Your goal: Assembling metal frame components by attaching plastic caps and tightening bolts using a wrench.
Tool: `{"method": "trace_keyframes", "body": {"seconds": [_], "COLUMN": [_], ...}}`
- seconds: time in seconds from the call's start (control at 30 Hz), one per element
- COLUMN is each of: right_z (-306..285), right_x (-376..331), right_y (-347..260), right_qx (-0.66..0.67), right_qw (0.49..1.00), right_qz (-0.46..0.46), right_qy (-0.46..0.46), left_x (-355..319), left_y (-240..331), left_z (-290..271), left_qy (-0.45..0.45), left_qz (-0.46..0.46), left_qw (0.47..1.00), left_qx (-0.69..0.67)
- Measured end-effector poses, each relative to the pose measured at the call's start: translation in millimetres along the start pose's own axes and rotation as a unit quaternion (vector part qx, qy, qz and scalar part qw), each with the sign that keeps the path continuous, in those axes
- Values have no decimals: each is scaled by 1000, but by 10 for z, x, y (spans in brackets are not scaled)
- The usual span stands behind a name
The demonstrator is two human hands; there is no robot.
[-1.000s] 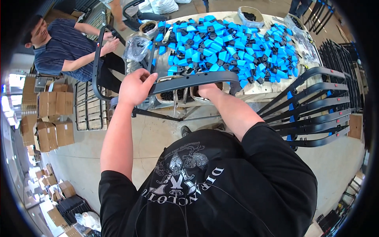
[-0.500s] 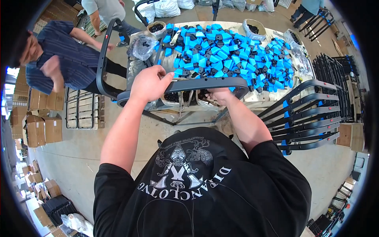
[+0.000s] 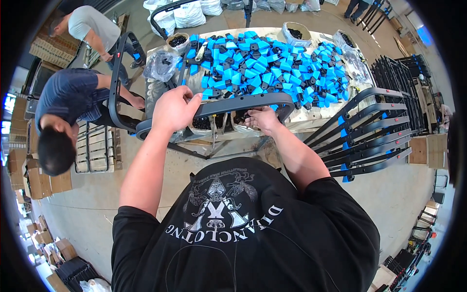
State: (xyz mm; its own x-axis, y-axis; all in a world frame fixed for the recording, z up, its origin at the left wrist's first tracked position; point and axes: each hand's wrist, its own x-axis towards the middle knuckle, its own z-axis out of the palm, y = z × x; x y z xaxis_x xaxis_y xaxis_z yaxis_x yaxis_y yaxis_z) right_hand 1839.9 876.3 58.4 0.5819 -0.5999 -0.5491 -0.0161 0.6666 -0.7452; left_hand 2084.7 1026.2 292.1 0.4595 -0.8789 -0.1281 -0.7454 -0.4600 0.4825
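Observation:
My left hand [image 3: 173,108] grips a long curved grey frame tube [image 3: 228,105] that runs across the front of the work table [image 3: 311,120]. My right hand [image 3: 263,119] sits under the same tube, fingers curled against its lower side near small dark parts in a clear bag [image 3: 243,121]. Beyond the tube the table is heaped with several blue and black plastic clips [image 3: 272,68].
A stack of grey curved frames with blue clips [image 3: 365,136] leans at my right. Two other people [image 3: 73,107] stand at left beside a black frame [image 3: 116,82]. Cardboard boxes [image 3: 34,170] line the left floor. White sacks [image 3: 189,12] lie behind the table.
My view has shifted so the table and tube sit lower. Both hands stay on the tube. The person at left has bent down lower, and a second person has come into view.

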Motion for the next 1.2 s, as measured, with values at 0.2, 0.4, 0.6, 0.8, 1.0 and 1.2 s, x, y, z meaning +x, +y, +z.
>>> {"method": "trace_keyframes", "body": {"seconds": [0.2,0.4,0.6,0.8,1.0,1.2], "right_z": [-153,166,97,260,227,55], "right_x": [177,180,567,549,717,609], "right_y": [124,-108,202,139,183,49], "right_qx": [-487,-645,-733,-784,-791,-692], "right_qw": [837,740,642,583,582,630], "right_qz": [-231,-178,-220,-213,-189,-350], "right_qy": [90,59,-44,-15,-23,-47], "left_x": [-22,-18,18,26,18,41], "left_y": [76,50,73,46,58,72], "left_z": [-25,-8,-4,4,-15,-6], "left_qy": [2,2,-7,3,-6,-8], "left_qz": [-12,-20,-24,-29,-33,-22], "left_qw": [1000,1000,999,999,999,999], "left_qx": [16,23,22,28,30,26]}}
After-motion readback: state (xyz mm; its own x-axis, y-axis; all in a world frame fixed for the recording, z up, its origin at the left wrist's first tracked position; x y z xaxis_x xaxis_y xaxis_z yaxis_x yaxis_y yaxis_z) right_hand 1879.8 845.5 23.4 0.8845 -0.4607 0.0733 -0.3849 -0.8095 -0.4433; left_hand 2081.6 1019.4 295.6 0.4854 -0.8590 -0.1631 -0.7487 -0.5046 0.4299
